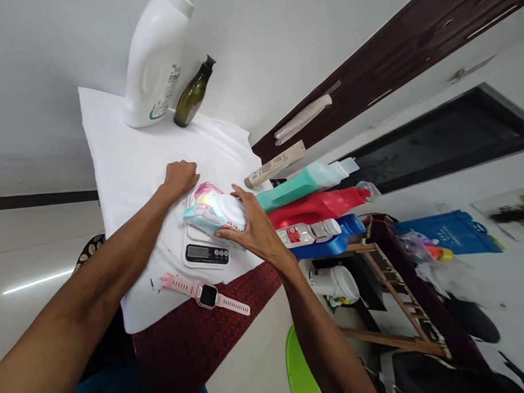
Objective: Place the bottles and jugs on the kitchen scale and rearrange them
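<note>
My right hand [257,228] grips a pastel blue and pink plastic pouch [214,209], thumb on the near side and fingers on the far side. Under the pouch is a white digital kitchen scale [194,234], partly covered by it; whether the pouch's weight rests there I cannot tell. My left hand [180,177] is curled closed on the white cloth [127,167], just beyond the scale, with nothing visible in it. Nearer to me, a pink-strapped smartwatch [207,296] lies at the cloth's edge.
A large white jug [156,62] and a dark green pump bottle [193,93] stand at the back. Along the right are a beige tube [276,163], a green bottle [302,186], a red bottle [314,208], a small white bottle [304,234] and a blue bottle [324,249].
</note>
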`<act>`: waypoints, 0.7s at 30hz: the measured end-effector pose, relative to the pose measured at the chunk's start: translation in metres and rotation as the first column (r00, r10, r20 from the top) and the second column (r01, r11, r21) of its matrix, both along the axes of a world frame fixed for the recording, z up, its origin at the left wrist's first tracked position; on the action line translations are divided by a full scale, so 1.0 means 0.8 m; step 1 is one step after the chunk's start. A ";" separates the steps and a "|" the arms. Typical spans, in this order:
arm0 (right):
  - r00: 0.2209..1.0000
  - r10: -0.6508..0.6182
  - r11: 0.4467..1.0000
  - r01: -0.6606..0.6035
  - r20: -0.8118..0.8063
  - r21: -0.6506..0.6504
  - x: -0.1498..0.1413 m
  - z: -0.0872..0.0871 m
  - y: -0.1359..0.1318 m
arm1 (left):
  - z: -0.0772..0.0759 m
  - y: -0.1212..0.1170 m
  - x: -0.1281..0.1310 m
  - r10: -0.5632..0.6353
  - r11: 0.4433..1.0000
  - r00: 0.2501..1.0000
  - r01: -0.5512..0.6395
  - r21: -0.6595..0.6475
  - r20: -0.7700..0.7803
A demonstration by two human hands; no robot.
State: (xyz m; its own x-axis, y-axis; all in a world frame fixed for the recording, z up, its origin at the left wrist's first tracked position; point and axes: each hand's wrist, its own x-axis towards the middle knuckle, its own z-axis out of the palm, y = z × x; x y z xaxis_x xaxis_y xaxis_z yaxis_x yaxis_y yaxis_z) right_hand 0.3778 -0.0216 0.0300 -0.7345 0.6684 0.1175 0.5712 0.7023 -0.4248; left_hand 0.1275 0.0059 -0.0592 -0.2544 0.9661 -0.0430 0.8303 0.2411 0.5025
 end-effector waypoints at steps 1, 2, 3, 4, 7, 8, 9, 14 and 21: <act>0.999 -0.022 1.000 0.022 -0.043 0.004 0.008 0.008 0.001 | 0.000 0.000 0.000 0.004 1.000 1.000 -0.004 -0.004 0.002; 0.993 -0.055 0.998 0.057 -0.100 0.016 0.018 0.018 0.002 | 0.000 0.000 0.000 0.007 1.000 1.000 -0.007 -0.011 0.007; 0.982 -0.096 0.994 0.103 -0.163 0.033 0.029 0.030 0.004 | 0.000 0.000 0.000 0.007 1.000 1.000 -0.007 -0.016 0.012; 0.965 -0.138 0.987 0.153 -0.223 0.050 0.041 0.042 0.005 | 0.000 0.000 -0.001 0.007 1.000 1.000 -0.007 -0.018 0.017; 0.924 -0.222 0.961 0.262 -0.312 0.092 0.066 0.066 0.006 | -0.001 0.000 -0.001 -0.001 1.000 1.000 0.001 -0.010 0.007; 0.926 -0.227 0.958 0.267 -0.303 0.099 0.067 0.067 0.004 | 0.000 0.000 -0.001 -0.006 1.000 1.000 0.006 -0.009 0.000; 0.935 -0.221 0.961 0.256 -0.277 0.099 0.065 0.064 0.001 | 0.000 0.000 -0.001 -0.010 1.000 1.000 0.010 -0.010 -0.005; 0.992 -0.113 0.992 0.115 -0.064 0.041 0.009 0.010 -0.011 | 0.004 0.001 0.000 0.009 1.000 1.000 -0.009 -0.026 -0.001; 0.988 -0.152 0.986 0.153 -0.018 0.072 0.001 -0.028 -0.015 | 0.001 0.004 -0.001 0.019 0.999 0.999 -0.020 -0.026 -0.042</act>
State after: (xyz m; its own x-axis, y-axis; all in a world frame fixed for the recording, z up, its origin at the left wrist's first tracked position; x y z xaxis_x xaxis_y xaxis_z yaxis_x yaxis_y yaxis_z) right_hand 0.3789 -0.0332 0.0078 -0.6228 0.7617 0.1787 0.6689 0.6368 -0.3834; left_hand 0.1264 0.0087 -0.0582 -0.2752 0.9597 -0.0571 0.8456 0.2699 0.4606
